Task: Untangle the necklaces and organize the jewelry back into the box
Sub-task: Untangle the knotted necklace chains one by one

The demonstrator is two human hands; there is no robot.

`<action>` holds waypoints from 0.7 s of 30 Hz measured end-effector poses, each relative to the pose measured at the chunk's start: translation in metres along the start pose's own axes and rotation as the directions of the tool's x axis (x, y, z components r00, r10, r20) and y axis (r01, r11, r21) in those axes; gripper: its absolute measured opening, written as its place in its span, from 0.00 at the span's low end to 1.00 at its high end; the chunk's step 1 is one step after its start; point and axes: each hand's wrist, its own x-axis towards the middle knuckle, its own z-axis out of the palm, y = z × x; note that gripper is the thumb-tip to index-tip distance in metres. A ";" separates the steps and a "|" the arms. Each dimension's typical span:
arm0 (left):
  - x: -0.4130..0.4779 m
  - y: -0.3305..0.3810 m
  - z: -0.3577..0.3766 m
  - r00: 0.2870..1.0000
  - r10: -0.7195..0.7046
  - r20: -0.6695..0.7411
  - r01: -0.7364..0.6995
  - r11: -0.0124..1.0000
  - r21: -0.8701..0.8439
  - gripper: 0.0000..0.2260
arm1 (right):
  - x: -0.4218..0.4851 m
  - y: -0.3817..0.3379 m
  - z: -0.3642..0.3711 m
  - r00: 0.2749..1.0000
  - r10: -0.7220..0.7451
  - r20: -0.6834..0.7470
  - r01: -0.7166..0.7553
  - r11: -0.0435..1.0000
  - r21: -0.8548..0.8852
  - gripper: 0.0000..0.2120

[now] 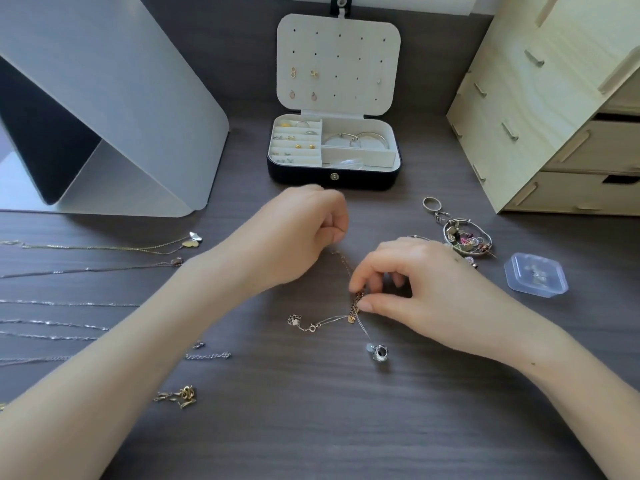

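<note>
Untangling step: left hand grip pinches thin gold chain; right hand grip pinches its knot. Next: tease loops apart gently.

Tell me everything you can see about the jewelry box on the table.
The jewelry box is a rounded-rectangle case, dark outside, cream-lined, lying open on the dark wood-grain table with its lid up. A snap button sits on its front wall. Ring rolls on the left hold rings and small gold studs; right compartments hold silver hoops and something clear. The perforated lid carries a few earrings. Neither the left hand nor the right hand touches it.
</note>
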 end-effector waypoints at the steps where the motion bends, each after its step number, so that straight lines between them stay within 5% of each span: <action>1: 0.003 0.000 -0.002 1.000 0.011 -0.024 -0.011 1.000 -0.027 0.09 | 0.000 0.000 0.001 1.000 -0.007 0.000 0.007 1.000 -0.020 0.05; 6: 0.019 0.007 -0.010 0.997 0.052 -0.055 -0.060 0.985 -0.161 0.07 | 0.001 0.000 0.000 1.000 -0.019 0.022 0.020 1.000 -0.013 0.06; 13: 0.037 0.029 -0.030 0.985 0.056 0.161 0.040 0.841 -0.540 0.04 | -0.004 -0.001 -0.025 0.995 0.032 0.096 -0.051 0.977 0.206 0.08; 21: 0.067 0.034 -0.006 0.935 -0.159 0.317 0.281 0.877 -0.389 0.07 | -0.008 -0.006 -0.026 0.961 0.101 0.258 -0.123 0.990 0.070 0.09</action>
